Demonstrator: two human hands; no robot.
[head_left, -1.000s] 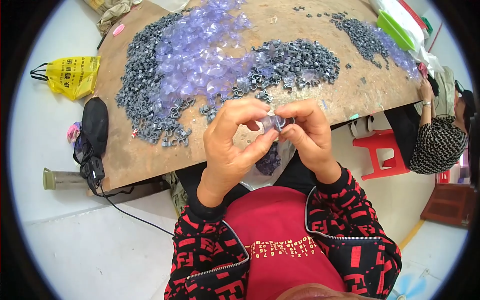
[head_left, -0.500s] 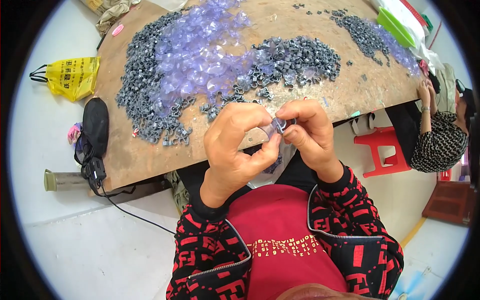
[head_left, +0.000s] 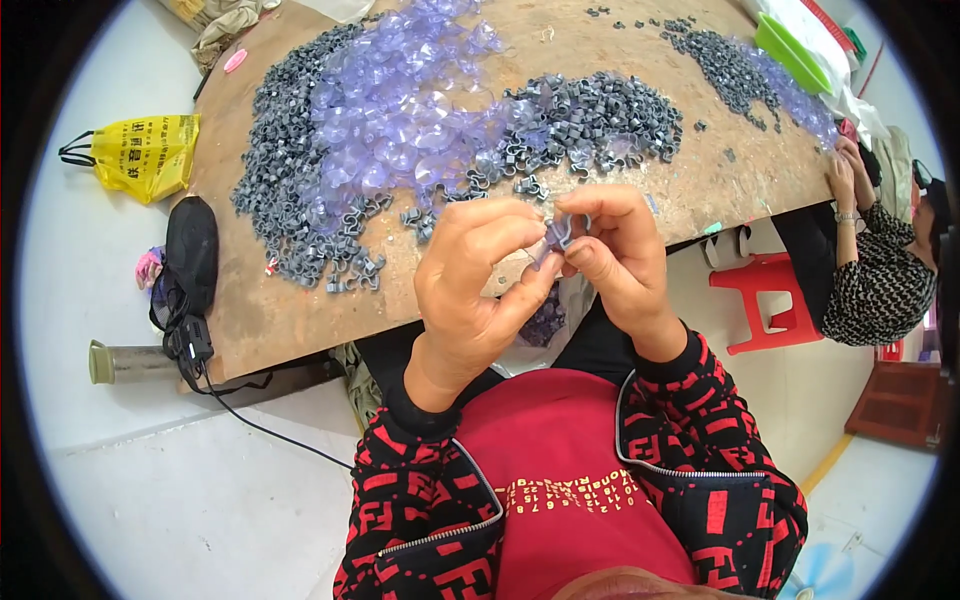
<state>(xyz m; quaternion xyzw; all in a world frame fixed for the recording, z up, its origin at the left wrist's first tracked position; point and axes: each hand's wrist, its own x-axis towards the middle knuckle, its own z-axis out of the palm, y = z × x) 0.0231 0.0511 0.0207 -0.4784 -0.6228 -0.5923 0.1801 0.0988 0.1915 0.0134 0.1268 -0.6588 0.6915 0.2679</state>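
Observation:
My left hand (head_left: 475, 275) pinches a clear violet suction cup (head_left: 540, 256) between thumb and fingers, just over the table's near edge. Facing it, my right hand (head_left: 622, 265) grips a small grey plastic clip (head_left: 564, 229) at the fingertips. Cup and clip meet between the hands; whether they are joined is hidden by the fingers. Beyond my hands lies a heap of clear violet suction cups (head_left: 385, 125). Grey clips (head_left: 285, 165) are piled along its left side, and another mound of grey clips (head_left: 610, 115) lies to its right.
More clips (head_left: 715, 70) and a green tray (head_left: 792, 53) are at the wooden table's (head_left: 270, 325) far right. A co-worker (head_left: 875, 260) sits there, near a red stool (head_left: 765, 300). Left are a yellow bag (head_left: 150, 155) and a black pouch (head_left: 190, 255). Violet pieces (head_left: 543, 322) show below my hands.
The cup and clip have turned slightly between my fingers, and my right fingers have risen a little. The co-worker's hands have shifted slightly.

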